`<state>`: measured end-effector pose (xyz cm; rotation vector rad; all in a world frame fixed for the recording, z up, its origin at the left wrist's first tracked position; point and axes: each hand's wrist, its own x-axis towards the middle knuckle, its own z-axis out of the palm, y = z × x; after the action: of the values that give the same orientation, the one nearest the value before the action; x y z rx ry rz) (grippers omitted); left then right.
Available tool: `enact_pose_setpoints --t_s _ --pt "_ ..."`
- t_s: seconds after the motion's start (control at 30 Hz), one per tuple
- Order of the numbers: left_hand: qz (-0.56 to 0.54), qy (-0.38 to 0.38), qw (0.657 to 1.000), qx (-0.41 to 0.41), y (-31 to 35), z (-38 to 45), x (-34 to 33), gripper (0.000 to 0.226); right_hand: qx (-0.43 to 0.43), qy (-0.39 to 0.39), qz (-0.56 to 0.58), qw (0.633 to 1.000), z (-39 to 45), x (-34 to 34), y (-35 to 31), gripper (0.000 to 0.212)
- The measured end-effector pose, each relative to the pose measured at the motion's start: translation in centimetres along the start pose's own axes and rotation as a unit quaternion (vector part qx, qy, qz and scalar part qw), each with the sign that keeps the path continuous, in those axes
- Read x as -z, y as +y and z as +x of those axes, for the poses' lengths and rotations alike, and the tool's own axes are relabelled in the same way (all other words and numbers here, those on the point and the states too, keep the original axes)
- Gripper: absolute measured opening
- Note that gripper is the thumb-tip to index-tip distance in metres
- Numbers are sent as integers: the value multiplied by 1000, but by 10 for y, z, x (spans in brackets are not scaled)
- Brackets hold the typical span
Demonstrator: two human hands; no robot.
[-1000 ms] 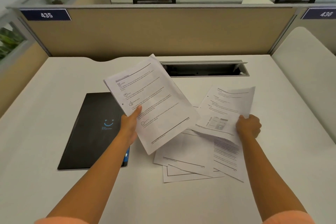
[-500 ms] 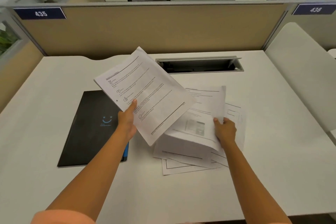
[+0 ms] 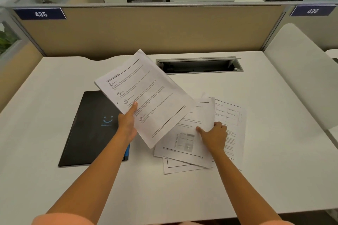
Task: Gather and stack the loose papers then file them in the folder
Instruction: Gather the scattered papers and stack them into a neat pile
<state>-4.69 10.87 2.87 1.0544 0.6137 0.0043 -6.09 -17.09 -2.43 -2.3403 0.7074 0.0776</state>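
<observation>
My left hand [image 3: 128, 126] pinches printed white sheets [image 3: 144, 95], tilted above black folder [image 3: 91, 129]; right hand [image 3: 214, 135] fingers grip loose page [image 3: 190, 133] on bench [image 3: 54, 78].

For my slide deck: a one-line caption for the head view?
Left hand holds a printed sheet aloft while right hand grips another from loose papers beside a closed black folder.

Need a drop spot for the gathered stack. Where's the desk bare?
Bare: near desk edge between the forearms; the strip left of the folder; right of the loose papers. Crowded: centre, between folder and papers, under the held stack.
</observation>
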Motion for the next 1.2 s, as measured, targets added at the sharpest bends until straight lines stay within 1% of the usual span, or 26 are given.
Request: enact_pose_setpoints --t_s 0.03,0.1,0.27,0.33,0.47,0.57,0.63,0.77,0.87,0.97,1.07,1.2 --pt "0 3 1000 0 -1 0 1 25 -3 -6 -9 1000 0 0 -2 82" --pt "-2 11 1000 2 -1 0 2 29 -9 -12 -13 1000 0 0 -5 88" --pt "-7 28 1000 0 -2 0 4 27 -45 -29 14 998 8 1 -8 87" --pt "-7 28 1000 -2 -2 0 4 25 -50 -36 18 998 9 0 -8 82" --pt "-6 28 1000 -2 -2 0 3 17 -53 -49 3 997 5 -1 -8 66" --pt "-1 27 1000 -5 -2 -1 3 22 -49 -52 8 997 4 -1 -8 57" --pt "4 27 1000 -5 -2 0 3 23 -35 -49 9 998 1 -2 -8 54" --pt "12 30 999 -3 0 -2 1 17 3 -42 26 999 0 -5 -5 47" --pt "14 28 1000 -4 1 -2 2 23 51 -30 86 995 3 -2 1 41" --pt "10 33 999 -1 2 -2 3 22 76 -27 179 981 12 10 12 43" --pt "-2 40 999 0 2 -1 3 15 54 6 248 967 29 31 23 44" --pt "9 42 999 5 -3 1 2 16 34 73 328 941 55 64 37 32"
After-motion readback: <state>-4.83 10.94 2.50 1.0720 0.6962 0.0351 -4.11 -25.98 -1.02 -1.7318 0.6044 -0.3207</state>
